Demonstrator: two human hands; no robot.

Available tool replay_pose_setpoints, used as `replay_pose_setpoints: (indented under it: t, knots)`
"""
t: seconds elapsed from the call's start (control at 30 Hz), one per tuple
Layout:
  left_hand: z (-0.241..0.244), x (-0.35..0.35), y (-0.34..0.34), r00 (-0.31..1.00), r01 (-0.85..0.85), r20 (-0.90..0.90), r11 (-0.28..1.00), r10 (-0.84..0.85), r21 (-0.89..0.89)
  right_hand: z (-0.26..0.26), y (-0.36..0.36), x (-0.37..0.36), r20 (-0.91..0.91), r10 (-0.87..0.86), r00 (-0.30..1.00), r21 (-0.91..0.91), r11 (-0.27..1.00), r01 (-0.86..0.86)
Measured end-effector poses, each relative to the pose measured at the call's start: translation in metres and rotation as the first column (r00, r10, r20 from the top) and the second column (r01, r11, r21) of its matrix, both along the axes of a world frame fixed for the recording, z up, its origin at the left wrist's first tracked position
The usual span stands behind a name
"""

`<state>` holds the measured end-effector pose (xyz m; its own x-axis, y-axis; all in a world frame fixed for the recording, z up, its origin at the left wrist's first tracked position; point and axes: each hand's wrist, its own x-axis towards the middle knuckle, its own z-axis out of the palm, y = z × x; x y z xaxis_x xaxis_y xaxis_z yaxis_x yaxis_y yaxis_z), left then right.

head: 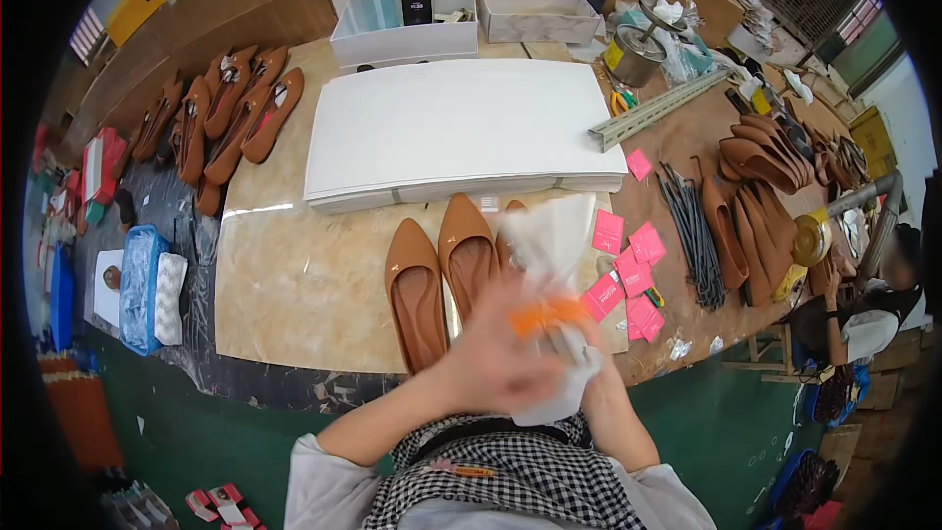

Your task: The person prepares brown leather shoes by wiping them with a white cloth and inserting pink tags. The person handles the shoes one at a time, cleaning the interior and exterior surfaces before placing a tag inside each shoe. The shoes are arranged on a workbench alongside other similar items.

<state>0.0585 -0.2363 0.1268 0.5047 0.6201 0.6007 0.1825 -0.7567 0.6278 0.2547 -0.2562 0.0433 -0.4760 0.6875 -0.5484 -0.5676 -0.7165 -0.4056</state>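
Note:
My left hand (pixel 497 357), blurred by motion, is closed around crumpled white paper (pixel 552 239) in front of my waist. On the far side of this bundle, my right hand (pixel 595 342) grips the same paper, its fingers mostly hidden. A bright orange band (pixel 548 316) shows at the fingers, too blurred to name. Just left of my hands, a tan pointed flat shoe (pixel 416 287) lies toe-away on the table. Beside it rests a second tan flat (pixel 469 250), its heel covered by my left hand. The paper hides most of a third shoe (pixel 511 224).
A stack of white sheets (pixel 464 125) lies beyond the shoes, with a slotted metal angle bar (pixel 655 110) across its corner. Pink cards (pixel 633 269) and dark rods (pixel 692 235) are at right. More tan flats (pixel 235 103) stand far left. A person (pixel 876 309) sits at right.

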Motion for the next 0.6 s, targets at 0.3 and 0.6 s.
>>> replay_pose_setpoints:
  t: [0.3,0.6]
  knots:
    - [-0.052,-0.045,-0.010,0.759,-0.587,-0.072,0.632,0.647,-0.506,0.057,0.005,-0.047,0.761,-0.481,0.435,0.598,0.259,-0.759]
    - [-0.083,-0.013,-0.036,0.808,-0.327,-0.562,0.928,0.177,-0.177,-0.004,0.073,-0.057,0.770,-0.593,0.236,0.442,0.228,-0.868]
